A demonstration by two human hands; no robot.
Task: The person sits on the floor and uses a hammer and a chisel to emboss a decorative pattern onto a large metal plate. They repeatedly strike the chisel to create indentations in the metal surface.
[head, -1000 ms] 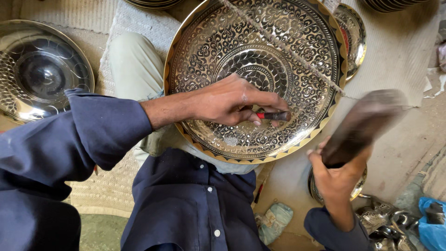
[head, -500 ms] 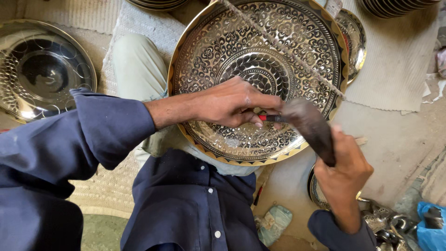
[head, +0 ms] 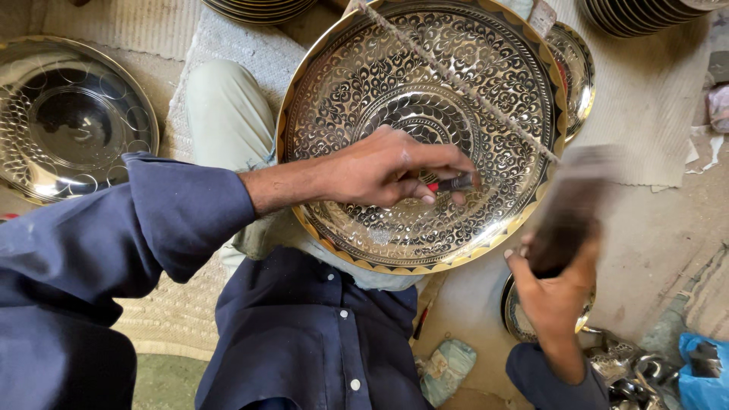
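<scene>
While I sit on the floor with the big engraved brass tray (head: 357, 91) propped on my lap, its face is tilted up toward me, rim scalloped in gold, surface packed with curling leaf pattern around a ringed centre. A thin cord (head: 456, 80) runs diagonally across the tray's upper right.

My left hand (head: 387, 171) lies over the lower middle of the tray, fingers curled tight around a small chisel (head: 454, 183) with a red band on its shaft; its dark tip sits on the metal just right of centre. Thumb and forefinger pinch it, the rest of the fingers folded under.

My right hand (head: 558, 292) is off the tray's lower right edge, closed in a full grip on the handle of a hammer (head: 573, 209). The head is raised and motion-blurred, dark brown, near the tray's right rim and clear of the chisel.

Around me: a plainer shiny tray (head: 68, 114) with faint circle marks lies flat to my left on a woven mat (head: 99, 23). A smaller engraved plate (head: 575, 68) peeks out behind the big tray's right rim. Stacks of plates (head: 645, 15) sit at the top right. A blue bag (head: 702, 361) is at the lower right corner.
</scene>
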